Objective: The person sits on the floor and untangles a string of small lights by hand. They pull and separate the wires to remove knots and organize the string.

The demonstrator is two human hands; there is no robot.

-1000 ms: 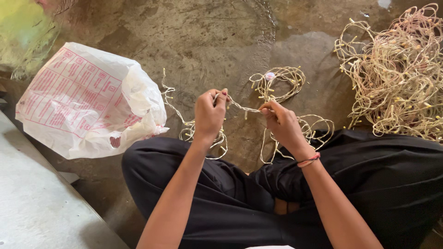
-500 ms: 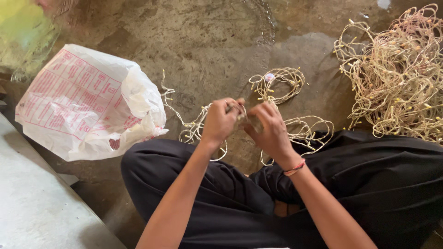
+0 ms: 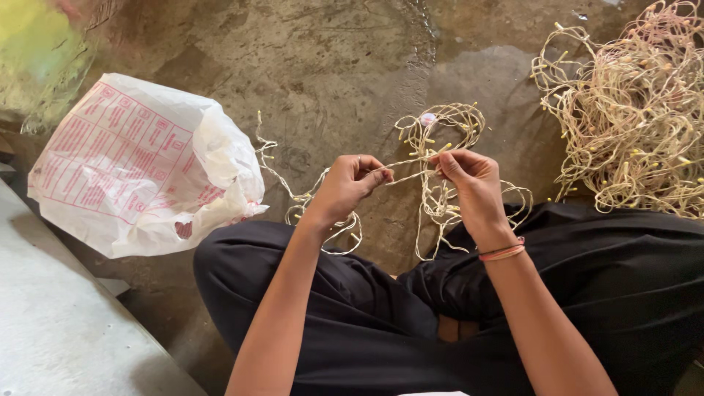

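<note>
Cord [image 3: 411,170] of pale string lights runs nearly level across frame centre, stretched between both hands; left hand [image 3: 348,187] pinches its left end with fingers curled shut, right hand [image 3: 473,191] pinches its right end, both equally near, loose loops trailing on the floor [image 3: 330,66] beneath

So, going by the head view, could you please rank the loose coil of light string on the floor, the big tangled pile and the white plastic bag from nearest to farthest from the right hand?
From the right hand:
1. Loose coil of light string, just beyond the fingers.
2. Big tangled pile, far right.
3. White plastic bag, far left.
</note>
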